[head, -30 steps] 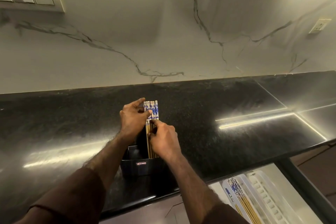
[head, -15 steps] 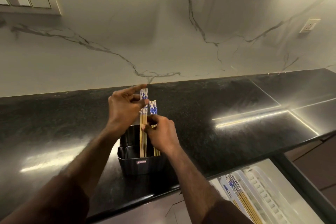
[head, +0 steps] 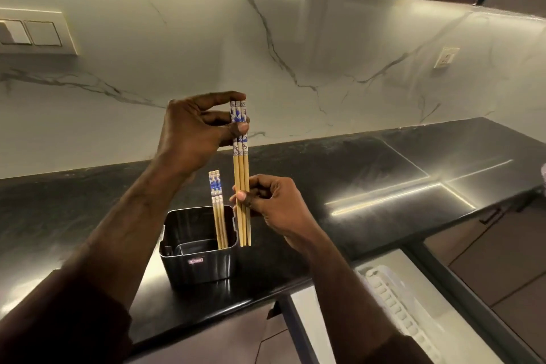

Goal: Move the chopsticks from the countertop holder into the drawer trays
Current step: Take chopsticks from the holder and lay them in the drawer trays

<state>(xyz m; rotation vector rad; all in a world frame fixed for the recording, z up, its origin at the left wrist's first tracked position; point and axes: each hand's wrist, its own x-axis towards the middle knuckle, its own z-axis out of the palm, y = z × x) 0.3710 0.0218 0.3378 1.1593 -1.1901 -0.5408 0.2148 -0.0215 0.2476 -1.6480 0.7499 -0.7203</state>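
Chopsticks (head: 241, 174): head view, a bundle of about three held upright in the air, clear of the holder (head: 198, 257), tips hanging just beside its right rim. Left hand (head: 195, 133) fingers pinch the patterned tops; right hand (head: 273, 204) fingers clamp the bare wood low down. Both hands shut on the same bundle.

A second lot of chopsticks, the rest (head: 217, 207), stands in the holder's right back corner, about three. Holder sits on the tabletop (head: 369, 168) near the front edge.

Drawer (head: 413, 313) is open below right; a white tray (head: 396, 304) shows in it, no chopsticks visible in the part in view, much of the tray cut off by the arm and frame edge.

Progress, as judged: mid-task. This bundle is lifted out but not yet placed; it needs carrying down right into the tray. The rest needs at least one more trip. How many are already in the drawer, cannot tell.
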